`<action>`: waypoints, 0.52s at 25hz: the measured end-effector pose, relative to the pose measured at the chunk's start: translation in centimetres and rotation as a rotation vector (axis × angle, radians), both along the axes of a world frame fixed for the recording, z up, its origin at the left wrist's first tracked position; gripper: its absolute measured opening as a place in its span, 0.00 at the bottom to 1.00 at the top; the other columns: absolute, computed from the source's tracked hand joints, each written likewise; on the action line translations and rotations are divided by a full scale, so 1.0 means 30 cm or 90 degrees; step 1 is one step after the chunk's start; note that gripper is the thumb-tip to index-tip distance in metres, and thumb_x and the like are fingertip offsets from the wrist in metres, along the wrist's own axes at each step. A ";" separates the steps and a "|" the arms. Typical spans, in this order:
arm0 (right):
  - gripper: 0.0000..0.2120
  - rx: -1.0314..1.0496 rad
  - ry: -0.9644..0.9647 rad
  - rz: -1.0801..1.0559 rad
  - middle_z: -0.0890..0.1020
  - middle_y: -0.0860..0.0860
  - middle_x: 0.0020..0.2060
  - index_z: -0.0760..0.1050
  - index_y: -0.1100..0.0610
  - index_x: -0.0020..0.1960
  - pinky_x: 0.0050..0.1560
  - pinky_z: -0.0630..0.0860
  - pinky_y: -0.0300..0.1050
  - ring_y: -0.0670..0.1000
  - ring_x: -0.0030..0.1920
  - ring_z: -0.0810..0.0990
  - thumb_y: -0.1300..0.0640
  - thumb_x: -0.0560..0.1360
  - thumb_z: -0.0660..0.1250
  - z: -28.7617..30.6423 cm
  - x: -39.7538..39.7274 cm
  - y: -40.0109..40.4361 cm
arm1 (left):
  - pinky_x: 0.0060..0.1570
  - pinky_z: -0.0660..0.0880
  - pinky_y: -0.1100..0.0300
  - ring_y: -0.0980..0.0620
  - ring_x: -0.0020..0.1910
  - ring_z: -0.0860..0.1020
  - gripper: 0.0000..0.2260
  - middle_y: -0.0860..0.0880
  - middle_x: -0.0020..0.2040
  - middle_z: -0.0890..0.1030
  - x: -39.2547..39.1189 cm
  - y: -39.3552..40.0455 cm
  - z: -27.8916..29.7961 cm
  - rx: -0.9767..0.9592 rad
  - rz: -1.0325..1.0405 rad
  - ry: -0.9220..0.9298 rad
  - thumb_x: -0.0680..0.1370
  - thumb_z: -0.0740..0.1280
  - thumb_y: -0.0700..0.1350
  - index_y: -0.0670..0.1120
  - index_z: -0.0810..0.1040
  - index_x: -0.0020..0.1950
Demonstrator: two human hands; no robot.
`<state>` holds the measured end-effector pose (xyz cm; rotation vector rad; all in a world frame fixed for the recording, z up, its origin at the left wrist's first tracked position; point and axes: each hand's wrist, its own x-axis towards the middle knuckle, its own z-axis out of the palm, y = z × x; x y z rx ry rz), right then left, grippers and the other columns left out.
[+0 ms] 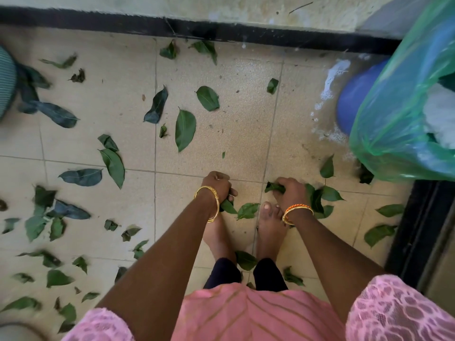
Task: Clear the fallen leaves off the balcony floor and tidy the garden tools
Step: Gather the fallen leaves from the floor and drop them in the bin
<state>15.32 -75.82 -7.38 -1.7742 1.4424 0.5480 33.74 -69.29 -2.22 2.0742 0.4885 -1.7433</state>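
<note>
Several green fallen leaves (185,129) lie scattered over the beige tiled balcony floor (241,124), thickest on the left. My left hand (218,187) is down at the floor just ahead of my bare feet, fingers curled round a leaf whose tip sticks out below the fist. My right hand (288,190) grips a crumpled bunch of leaves (274,187) at the floor, with more leaves (320,198) lying just to its right. A green plastic bag (403,114) stands open at the right. No garden tools are visible.
A blue round container (354,99) sits behind the green bag, with white residue on the floor beside it. A black skirting strip (172,28) runs along the far wall. A dark door track (416,232) borders the right. A striped object (6,80) sits at the left edge.
</note>
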 end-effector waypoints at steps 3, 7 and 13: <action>0.05 0.090 -0.065 -0.201 0.82 0.54 0.40 0.82 0.59 0.47 0.42 0.72 0.38 0.53 0.43 0.80 0.63 0.71 0.71 0.127 0.089 0.053 | 0.20 0.67 0.67 0.54 0.16 0.68 0.09 0.43 0.30 0.76 -0.008 -0.008 0.057 -0.008 0.002 0.010 0.81 0.58 0.37 0.39 0.75 0.44; 0.08 0.244 -0.146 -0.424 0.83 0.55 0.37 0.80 0.54 0.37 0.45 0.82 0.52 0.56 0.40 0.83 0.65 0.67 0.75 0.295 0.254 0.068 | 0.31 0.70 0.60 0.50 0.27 0.71 0.18 0.47 0.30 0.73 0.024 -0.013 0.166 -0.058 -0.148 -0.050 0.77 0.64 0.58 0.44 0.73 0.37; 0.12 0.474 -0.247 -0.571 0.80 0.61 0.42 0.75 0.63 0.46 0.45 0.81 0.49 0.54 0.39 0.81 0.77 0.74 0.58 0.487 0.485 -0.039 | 0.33 0.64 0.58 0.47 0.37 0.73 0.18 0.46 0.36 0.75 0.157 -0.035 0.298 -0.139 -0.299 -0.207 0.77 0.64 0.59 0.44 0.71 0.42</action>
